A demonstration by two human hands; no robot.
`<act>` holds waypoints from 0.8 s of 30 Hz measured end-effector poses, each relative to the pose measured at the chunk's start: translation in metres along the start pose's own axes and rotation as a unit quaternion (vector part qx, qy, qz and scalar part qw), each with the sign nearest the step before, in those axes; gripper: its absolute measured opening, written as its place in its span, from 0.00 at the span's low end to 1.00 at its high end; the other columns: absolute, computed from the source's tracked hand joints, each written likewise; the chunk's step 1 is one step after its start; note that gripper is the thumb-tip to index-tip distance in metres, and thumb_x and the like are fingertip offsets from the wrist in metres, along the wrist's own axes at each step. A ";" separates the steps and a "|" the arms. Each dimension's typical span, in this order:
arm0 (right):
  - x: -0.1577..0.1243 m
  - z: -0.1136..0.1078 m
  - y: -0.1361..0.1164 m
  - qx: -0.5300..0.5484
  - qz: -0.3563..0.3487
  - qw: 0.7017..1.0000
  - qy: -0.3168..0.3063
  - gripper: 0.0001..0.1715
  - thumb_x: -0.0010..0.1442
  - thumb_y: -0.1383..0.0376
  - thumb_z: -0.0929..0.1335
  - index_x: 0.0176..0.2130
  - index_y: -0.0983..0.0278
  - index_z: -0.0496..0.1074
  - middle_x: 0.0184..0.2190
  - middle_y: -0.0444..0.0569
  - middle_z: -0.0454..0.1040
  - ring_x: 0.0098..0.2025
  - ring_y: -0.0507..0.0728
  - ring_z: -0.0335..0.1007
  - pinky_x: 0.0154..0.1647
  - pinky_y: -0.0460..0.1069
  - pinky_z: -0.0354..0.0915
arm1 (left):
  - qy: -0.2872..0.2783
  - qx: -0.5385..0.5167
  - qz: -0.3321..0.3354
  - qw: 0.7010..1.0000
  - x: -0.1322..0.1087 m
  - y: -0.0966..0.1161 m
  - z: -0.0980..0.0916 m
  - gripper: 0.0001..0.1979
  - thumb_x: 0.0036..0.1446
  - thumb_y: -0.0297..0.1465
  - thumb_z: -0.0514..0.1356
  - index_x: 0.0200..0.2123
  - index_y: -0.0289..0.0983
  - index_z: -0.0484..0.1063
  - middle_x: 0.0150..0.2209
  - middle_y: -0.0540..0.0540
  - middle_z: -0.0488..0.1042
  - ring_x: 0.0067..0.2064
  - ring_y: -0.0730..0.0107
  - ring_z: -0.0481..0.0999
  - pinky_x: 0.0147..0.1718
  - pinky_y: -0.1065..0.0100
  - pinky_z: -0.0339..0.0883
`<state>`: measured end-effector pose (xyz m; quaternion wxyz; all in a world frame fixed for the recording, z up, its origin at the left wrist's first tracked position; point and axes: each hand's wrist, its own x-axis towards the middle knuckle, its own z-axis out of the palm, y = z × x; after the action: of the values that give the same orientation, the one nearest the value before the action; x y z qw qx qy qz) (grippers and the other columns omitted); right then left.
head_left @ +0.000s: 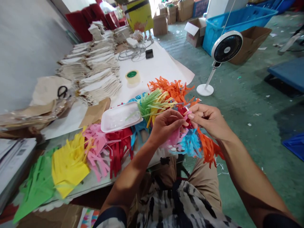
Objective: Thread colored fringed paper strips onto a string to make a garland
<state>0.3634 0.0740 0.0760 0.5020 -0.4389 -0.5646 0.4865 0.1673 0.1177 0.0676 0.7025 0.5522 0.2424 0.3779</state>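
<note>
My left hand (pixel 167 124) has its fingers closed in a pinch on a pink paper tassel (pixel 174 138), whose strips hang below the fingers. My right hand (pixel 207 117) pinches the twisted top of the same tassel, thumb against fingertips. Close under the hands hang a blue tassel (pixel 192 143) and an orange tassel (pixel 209 146). Dark red paper shows partly between the hands. Beyond the left hand lie a green and yellow tassel bunch (pixel 154 103) and an orange fringed pile (pixel 173 90). A shallow white plastic tray (pixel 121 117) sits left of them.
Green (pixel 39 180), yellow (pixel 70 161), pink (pixel 97 148) and red fringed paper (pixel 118 148) lie along the table's near edge. Further back are a tape roll (pixel 133 77), a black phone-like object (pixel 149 53) and paper stacks (pixel 99 76). A white fan (pixel 226 47) stands on the right.
</note>
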 end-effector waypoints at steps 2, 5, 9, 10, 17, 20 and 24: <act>0.000 0.000 0.000 0.000 -0.001 1.000 -0.010 0.17 0.67 0.49 0.74 0.41 0.60 0.78 0.28 0.44 0.78 0.24 0.49 0.66 0.26 0.46 0.61 | -0.009 -0.018 -0.010 1.000 0.000 -0.002 -0.002 0.20 0.56 0.43 0.74 0.38 0.36 0.72 0.34 0.46 0.84 0.26 0.71 0.81 0.30 0.68 0.77; -0.001 -0.001 0.000 -0.001 -0.007 1.000 -0.021 0.16 0.66 0.50 0.75 0.40 0.60 0.78 0.31 0.45 0.79 0.25 0.49 0.67 0.27 0.46 0.61 | -0.024 -0.056 -0.026 0.998 0.000 -0.002 -0.006 0.19 0.56 0.42 0.74 0.37 0.37 0.71 0.32 0.50 0.81 0.26 0.70 0.81 0.29 0.68 0.76; 0.001 0.000 0.001 -0.004 -0.010 1.000 -0.025 0.17 0.65 0.50 0.76 0.41 0.60 0.78 0.28 0.43 0.77 0.25 0.50 0.66 0.27 0.47 0.60 | -0.066 -0.094 -0.075 0.991 -0.002 0.001 -0.010 0.19 0.58 0.43 0.73 0.37 0.38 0.69 0.33 0.50 0.79 0.27 0.74 0.77 0.31 0.69 0.72; 0.002 0.001 0.002 -0.010 -0.009 1.000 -0.022 0.18 0.65 0.49 0.75 0.41 0.60 0.78 0.26 0.42 0.75 0.25 0.50 0.65 0.27 0.47 0.59 | -0.076 -0.095 -0.085 0.989 -0.002 0.001 -0.010 0.19 0.59 0.44 0.73 0.37 0.37 0.70 0.33 0.49 0.79 0.28 0.75 0.76 0.31 0.70 0.71; -0.005 0.010 -0.003 -0.145 -0.034 0.987 0.062 0.21 0.72 0.46 0.68 0.37 0.59 0.74 0.23 0.41 0.71 0.24 0.51 0.60 0.29 0.49 0.56 | 0.008 -0.093 -0.069 0.993 0.001 -0.008 -0.013 0.17 0.61 0.44 0.71 0.36 0.37 0.73 0.33 0.50 0.74 0.30 0.78 0.69 0.33 0.72 0.65; -0.011 0.012 -0.010 -0.211 -0.047 0.975 0.053 0.24 0.74 0.48 0.66 0.32 0.60 0.70 0.22 0.40 0.71 0.23 0.51 0.59 0.30 0.50 0.56 | 0.034 -0.105 -0.061 0.992 0.004 -0.010 -0.011 0.17 0.59 0.43 0.72 0.36 0.37 0.73 0.34 0.50 0.74 0.30 0.78 0.68 0.33 0.72 0.64; -0.012 0.013 -0.015 -0.228 -0.035 0.973 0.020 0.23 0.74 0.47 0.65 0.35 0.59 0.72 0.21 0.40 0.70 0.22 0.51 0.59 0.28 0.50 0.55 | 0.035 -0.113 -0.057 0.991 0.004 -0.007 -0.008 0.17 0.57 0.41 0.74 0.36 0.36 0.72 0.33 0.51 0.74 0.30 0.79 0.68 0.32 0.73 0.63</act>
<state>0.3517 0.0584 0.0886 0.4167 -0.5316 -0.6651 0.3185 0.1660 0.1247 0.0589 0.7718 0.4413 0.2537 0.3810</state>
